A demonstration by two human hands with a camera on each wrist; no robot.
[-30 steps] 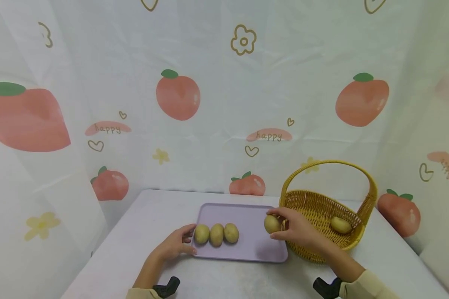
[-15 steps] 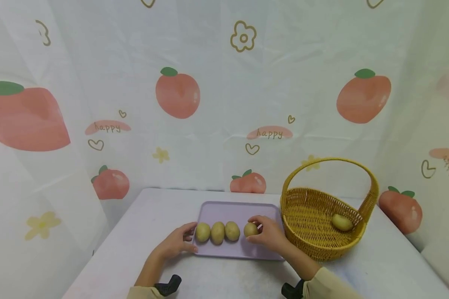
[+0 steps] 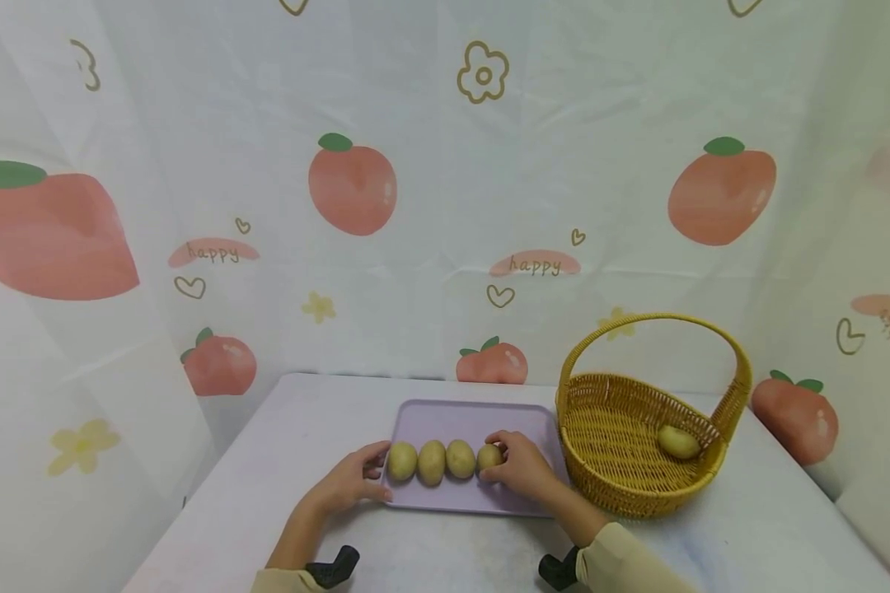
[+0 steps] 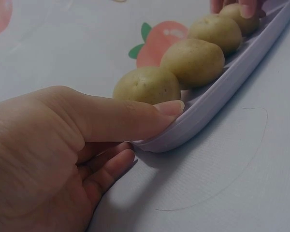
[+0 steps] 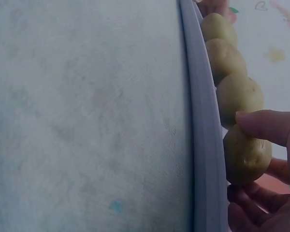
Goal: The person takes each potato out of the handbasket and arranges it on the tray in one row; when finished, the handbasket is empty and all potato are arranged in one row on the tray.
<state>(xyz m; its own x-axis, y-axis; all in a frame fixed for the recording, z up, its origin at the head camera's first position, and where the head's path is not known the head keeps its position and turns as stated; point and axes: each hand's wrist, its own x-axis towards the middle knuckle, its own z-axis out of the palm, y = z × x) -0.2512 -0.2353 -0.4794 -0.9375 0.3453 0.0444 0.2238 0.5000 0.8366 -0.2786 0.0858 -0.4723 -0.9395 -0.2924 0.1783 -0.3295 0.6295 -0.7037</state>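
One potato (image 3: 489,459) is pinched in the right hand (image 3: 522,468), thumb on the near side and fingertips on the far side, the hand parted only as wide as the potato needs; it appears to be down on the lilac tray (image 3: 456,416). Just left of that hand, three more potatoes (image 3: 432,463) make a row, and whether the pinched one touches the nearest of them I cannot say for sure. To do this placing well, I would ease the potato in line with its neighbours, then spread thumb and fingers only slightly and lift straight up (a sideways exit could roll it, or nudge the whole row). The left hand (image 3: 348,478), beyond the row's far end, has its thumb over the tray's rim and its fingers curved outside it, a light hold that should steady the tray. To the right of the right hand stands a yellow wicker basket (image 3: 604,449), with another potato (image 3: 678,442) against its right side. Under everything is a pale table (image 3: 445,552). Beyond both hands hangs a peach-printed sheet (image 3: 415,313), where "happy" reads clearly twice; a similar strip at far right is too slanted to read. I can make out no brand or label on the tray or basket.
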